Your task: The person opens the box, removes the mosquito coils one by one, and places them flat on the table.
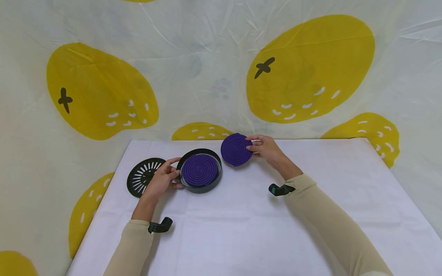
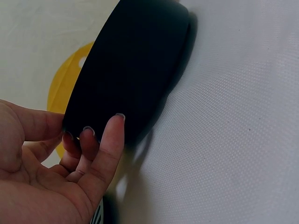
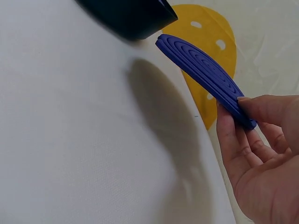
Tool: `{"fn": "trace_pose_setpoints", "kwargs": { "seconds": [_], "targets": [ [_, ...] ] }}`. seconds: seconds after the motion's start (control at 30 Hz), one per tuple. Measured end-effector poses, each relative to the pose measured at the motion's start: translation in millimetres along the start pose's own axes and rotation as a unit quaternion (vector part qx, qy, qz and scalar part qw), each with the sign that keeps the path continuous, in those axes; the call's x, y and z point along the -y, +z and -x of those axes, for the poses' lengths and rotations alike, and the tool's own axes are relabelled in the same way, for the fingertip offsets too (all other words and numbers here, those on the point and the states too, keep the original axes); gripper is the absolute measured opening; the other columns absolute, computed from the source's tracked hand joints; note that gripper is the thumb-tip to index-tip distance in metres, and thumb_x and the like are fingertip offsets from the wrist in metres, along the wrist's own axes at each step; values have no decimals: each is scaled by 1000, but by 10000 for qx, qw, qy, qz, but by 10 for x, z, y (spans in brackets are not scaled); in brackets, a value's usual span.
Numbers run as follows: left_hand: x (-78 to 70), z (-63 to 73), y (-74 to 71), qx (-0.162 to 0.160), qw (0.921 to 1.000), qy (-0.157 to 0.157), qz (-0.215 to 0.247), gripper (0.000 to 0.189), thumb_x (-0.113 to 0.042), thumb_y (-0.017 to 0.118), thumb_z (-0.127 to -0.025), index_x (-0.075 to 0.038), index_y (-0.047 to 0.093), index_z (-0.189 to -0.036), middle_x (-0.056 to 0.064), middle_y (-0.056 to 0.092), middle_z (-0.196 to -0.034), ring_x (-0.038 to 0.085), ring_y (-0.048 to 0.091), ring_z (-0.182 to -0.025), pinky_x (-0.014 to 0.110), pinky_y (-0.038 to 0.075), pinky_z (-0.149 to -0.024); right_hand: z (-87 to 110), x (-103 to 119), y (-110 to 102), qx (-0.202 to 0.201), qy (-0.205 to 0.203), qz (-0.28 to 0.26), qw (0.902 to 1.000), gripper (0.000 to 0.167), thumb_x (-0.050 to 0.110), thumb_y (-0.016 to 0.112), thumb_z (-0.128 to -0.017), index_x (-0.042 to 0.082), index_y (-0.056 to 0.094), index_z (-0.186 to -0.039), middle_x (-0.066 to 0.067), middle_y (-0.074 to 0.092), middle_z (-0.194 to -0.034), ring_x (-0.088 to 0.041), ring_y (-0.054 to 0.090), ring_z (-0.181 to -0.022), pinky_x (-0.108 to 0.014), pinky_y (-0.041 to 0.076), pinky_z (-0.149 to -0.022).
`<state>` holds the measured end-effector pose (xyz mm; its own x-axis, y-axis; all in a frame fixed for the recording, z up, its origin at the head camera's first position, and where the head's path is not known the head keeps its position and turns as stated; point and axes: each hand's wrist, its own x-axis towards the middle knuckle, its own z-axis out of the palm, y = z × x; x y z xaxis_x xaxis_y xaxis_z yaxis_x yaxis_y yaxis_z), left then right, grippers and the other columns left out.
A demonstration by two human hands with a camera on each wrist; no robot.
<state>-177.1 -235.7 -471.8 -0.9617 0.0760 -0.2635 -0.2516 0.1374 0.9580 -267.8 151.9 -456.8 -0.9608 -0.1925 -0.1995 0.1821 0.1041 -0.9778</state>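
My right hand (image 1: 267, 148) pinches a purple spiral mosquito coil (image 1: 235, 149) by its right edge, thumb on top and fingers beneath. The coil is held tilted above the table, casting a shadow in the right wrist view. Beside it, a round black mosquito coil holder (image 1: 203, 189) sits on the table with another purple coil (image 1: 199, 170) lying inside. At the holder's left side my left hand (image 1: 161, 180) grips the rim and wall with thumb and fingers. The slotted black lid (image 1: 136, 188) lies left of the holder, partly hidden behind the left hand.
A white cloth covers the table (image 1: 241, 226). Behind it hangs a pale curtain (image 1: 203, 84) printed with large yellow fruit shapes, close to the table's back edge.
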Motion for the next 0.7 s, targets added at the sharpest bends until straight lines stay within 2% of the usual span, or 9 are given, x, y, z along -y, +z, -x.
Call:
{"fn": "trace_pose_setpoints", "kwargs": {
  "seconds": [0.13, 0.6, 0.7],
  "targets": [
    [-11, 12, -1, 14, 10000, 9, -3, 53, 1, 50, -103, -17, 44, -152, 13, 51, -102, 20, 62, -82, 41, 65, -71, -37, -29, -13, -25, 135, 157, 9998, 43, -2, 70, -92, 0, 60, -135, 0, 68, -95, -9, 65, -78, -32, 63, -79],
    [-14, 12, -1, -17, 10000, -5, -84, 53, 0, 50, -103, -18, 44, -152, 13, 51, -103, 21, 62, -82, 42, 65, -72, -111, -150, -7, 15, 180, 350, 9992, 43, -4, 70, -92, -4, 60, -133, 1, 62, -83, -8, 63, -72, -28, 63, -69],
    [-16, 10, 6, -32, 10000, -10, -63, 52, 0, 51, -103, -19, 45, -151, 15, 51, -105, 21, 62, -82, 42, 65, -72, -113, -168, -1, 87, 82, 466, 9988, 44, -3, 71, -92, -6, 59, -134, -3, 59, -86, -9, 62, -72, -28, 63, -69]
  ]
}}
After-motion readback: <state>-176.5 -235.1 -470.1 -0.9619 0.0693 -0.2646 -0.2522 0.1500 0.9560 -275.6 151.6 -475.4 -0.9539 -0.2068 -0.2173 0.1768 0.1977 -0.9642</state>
